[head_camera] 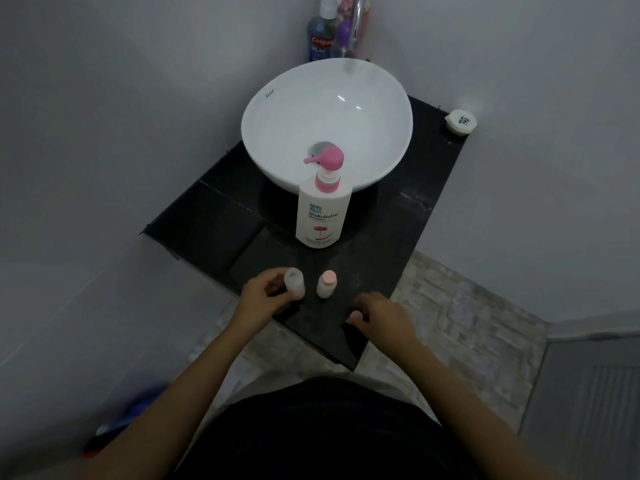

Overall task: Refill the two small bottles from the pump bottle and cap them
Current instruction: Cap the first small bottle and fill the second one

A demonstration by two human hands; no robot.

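The person stands at a black stone counter (408, 237) with a round white bowl sink (277, 133) on it. A tall white pump bottle with a pink pump top (320, 216) stands in the middle of the counter, right in front of the sink, its spout pointing left. I think it waits there so the small bottles can be brought under it.

Near the front edge stand two small bottles. The left hand (265, 294) holds the small see-through plastic bottle with no cap (294, 283), fingers curled round it, likely to keep it steady. The small white bottle with a pink cap (326, 284) stands just beside it, untouched, between the hands.

The right hand (379, 315) hovers at the front edge with fingers bent. Something small and pale shows at its fingertips, maybe a cap, but I cannot tell.
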